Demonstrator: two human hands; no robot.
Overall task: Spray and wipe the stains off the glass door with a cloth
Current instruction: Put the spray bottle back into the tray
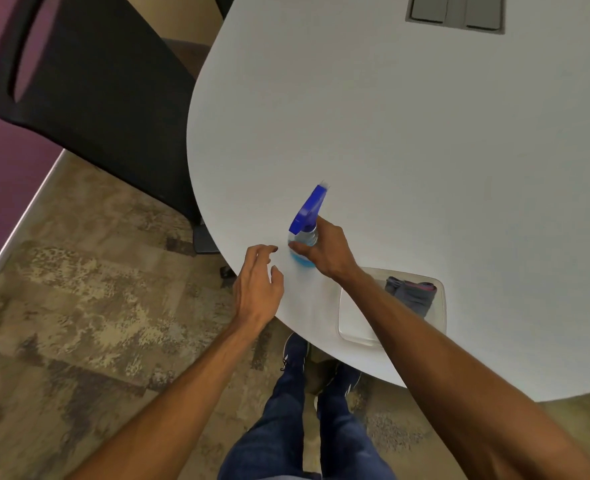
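A clear spray bottle [306,220] with a blue trigger head and blue liquid stands on the white table [408,133] near its front left edge. My right hand [324,249] is wrapped around the bottle's body, just under the head. My left hand [257,284] hovers open over the table edge, a little left of the bottle, holding nothing. A folded dark grey cloth [412,295] lies in a clear shallow tray [352,320] to the right, partly hidden by my right forearm. The glass door is out of view.
A black chair [96,91] stands at the table's left side. A grey cable hatch [456,12] is set into the far part of the table. Below are patterned carpet, a purple wall at the left, and my legs and shoes.
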